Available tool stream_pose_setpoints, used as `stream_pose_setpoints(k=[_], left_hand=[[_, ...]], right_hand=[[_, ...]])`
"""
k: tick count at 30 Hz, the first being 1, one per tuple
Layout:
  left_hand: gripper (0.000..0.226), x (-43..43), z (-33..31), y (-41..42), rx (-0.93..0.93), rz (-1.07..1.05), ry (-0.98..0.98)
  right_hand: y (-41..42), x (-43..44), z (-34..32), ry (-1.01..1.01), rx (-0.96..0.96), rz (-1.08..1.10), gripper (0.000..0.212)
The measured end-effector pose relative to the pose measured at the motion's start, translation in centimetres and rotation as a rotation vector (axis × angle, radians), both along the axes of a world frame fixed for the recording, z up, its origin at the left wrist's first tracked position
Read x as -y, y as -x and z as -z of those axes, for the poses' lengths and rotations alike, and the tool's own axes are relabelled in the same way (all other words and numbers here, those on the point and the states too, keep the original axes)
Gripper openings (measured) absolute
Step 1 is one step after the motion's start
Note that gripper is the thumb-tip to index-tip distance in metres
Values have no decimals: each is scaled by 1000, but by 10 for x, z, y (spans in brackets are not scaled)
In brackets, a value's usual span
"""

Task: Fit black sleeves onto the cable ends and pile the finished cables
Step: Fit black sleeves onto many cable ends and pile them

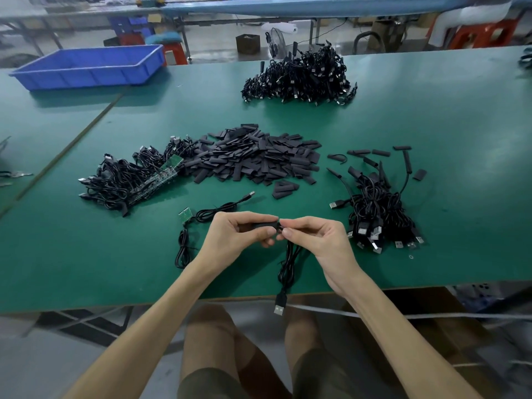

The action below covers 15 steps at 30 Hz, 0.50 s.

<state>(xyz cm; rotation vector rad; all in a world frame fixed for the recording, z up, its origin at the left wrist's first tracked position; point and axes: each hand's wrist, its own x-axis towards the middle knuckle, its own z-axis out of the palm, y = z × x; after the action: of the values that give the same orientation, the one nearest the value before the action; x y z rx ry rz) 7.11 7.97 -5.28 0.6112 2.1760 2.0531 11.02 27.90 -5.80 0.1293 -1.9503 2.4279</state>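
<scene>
My left hand (241,231) grips a black sleeve (263,225) over the near edge of the green table (431,116). My right hand (316,234) pinches the black cable (288,266) right where it enters the sleeve. The cable's coil and USB plug (278,308) hang down past the table edge. A heap of loose black sleeves (259,159) lies mid-table. To its left is a pile of cables with green boards (129,180). On the right lies a pile of sleeved cables (380,214). A larger cable pile (302,76) sits farther back.
Two loose cables with a small green board (185,216) lie just left of my hands. A blue plastic bin (89,66) stands at the far left corner. A few stray sleeves (374,154) lie at the right. My knees are below the table edge.
</scene>
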Motion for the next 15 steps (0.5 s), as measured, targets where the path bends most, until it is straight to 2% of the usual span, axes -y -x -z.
stream_pose_setpoints(k=[15], left_hand=[[21,3,0,3,86,56,-58]], right_hand=[[1,-1,3,8,-44,-57,24]])
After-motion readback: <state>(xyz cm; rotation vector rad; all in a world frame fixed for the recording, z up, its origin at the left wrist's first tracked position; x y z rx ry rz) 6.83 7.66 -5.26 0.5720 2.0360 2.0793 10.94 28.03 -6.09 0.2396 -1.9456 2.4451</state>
